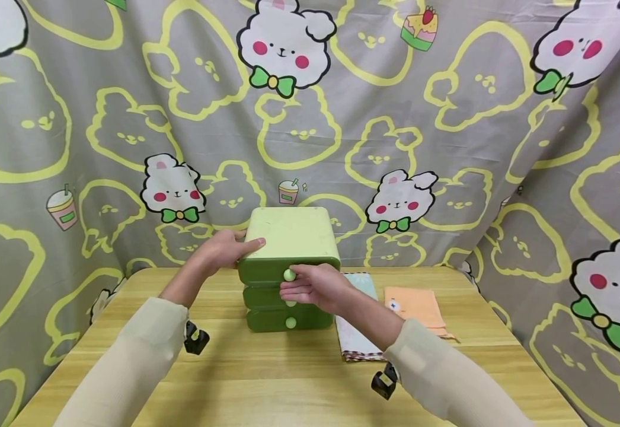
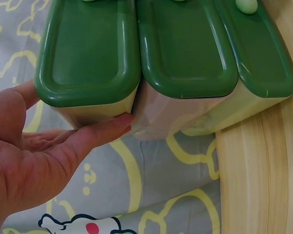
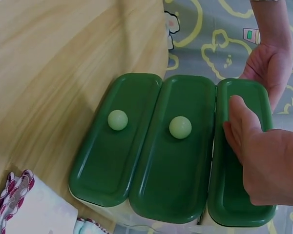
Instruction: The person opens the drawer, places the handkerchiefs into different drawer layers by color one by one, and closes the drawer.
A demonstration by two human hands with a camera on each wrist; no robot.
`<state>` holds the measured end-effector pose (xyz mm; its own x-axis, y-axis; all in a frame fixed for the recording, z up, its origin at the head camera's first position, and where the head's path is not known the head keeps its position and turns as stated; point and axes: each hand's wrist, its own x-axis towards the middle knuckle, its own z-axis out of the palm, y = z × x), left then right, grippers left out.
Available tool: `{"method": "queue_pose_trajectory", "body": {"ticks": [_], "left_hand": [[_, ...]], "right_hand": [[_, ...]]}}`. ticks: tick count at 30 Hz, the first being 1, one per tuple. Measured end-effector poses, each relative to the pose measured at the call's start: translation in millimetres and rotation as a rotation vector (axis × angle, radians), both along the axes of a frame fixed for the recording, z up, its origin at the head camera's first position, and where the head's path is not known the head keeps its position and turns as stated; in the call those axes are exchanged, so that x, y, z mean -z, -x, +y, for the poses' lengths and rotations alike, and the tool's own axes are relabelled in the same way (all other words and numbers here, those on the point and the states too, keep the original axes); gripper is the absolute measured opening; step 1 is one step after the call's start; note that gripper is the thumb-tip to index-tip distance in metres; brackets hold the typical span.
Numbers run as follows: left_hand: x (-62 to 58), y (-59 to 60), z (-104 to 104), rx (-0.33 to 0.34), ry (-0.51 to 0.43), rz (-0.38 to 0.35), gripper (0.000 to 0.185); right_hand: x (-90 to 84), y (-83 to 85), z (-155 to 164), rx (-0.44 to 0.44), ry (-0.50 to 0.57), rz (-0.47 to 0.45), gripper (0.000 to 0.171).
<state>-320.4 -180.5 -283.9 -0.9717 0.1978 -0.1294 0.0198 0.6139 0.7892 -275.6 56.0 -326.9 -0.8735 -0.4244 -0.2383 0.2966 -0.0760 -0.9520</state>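
Observation:
A small green cabinet (image 1: pixel 288 237) with three stacked drawers stands at the back middle of the wooden table (image 1: pixel 288 385). My left hand (image 1: pixel 224 249) rests against its upper left side, fingers straight (image 2: pixel 102 131) along the wall and thumb on the lid. My right hand (image 1: pixel 312 286) is at the top drawer (image 3: pixel 241 195), fingers closed about its pale round knob (image 1: pixel 289 274). In the right wrist view the thumb (image 3: pixel 239 114) hides that knob. The middle knob (image 3: pixel 180 127) and bottom knob (image 3: pixel 117 120) are free. All the drawers look pushed in.
A folded patterned cloth (image 1: pixel 355 335) lies just right of the cabinet, with a folded orange cloth (image 1: pixel 414 305) beyond it. A cartoon-print curtain (image 1: pixel 448 118) hangs close behind and on both sides. Bare tabletop lies in front of the cabinet.

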Motion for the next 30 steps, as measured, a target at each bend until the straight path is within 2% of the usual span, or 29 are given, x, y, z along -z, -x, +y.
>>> {"method": "queue_pose_trajectory", "body": {"ticks": [11, 30], "left_hand": [[-0.1, -1.0, -0.2, -0.001, 0.001, -0.004, 0.068], [0.4, 0.1, -1.7, -0.006, 0.030, 0.023, 0.072]], "right_hand": [[5.0, -1.1, -2.3, 0.063, -0.012, 0.022, 0.039], [4.9, -3.2, 1.3, 0.027, -0.038, 0.040, 0.037]]}}
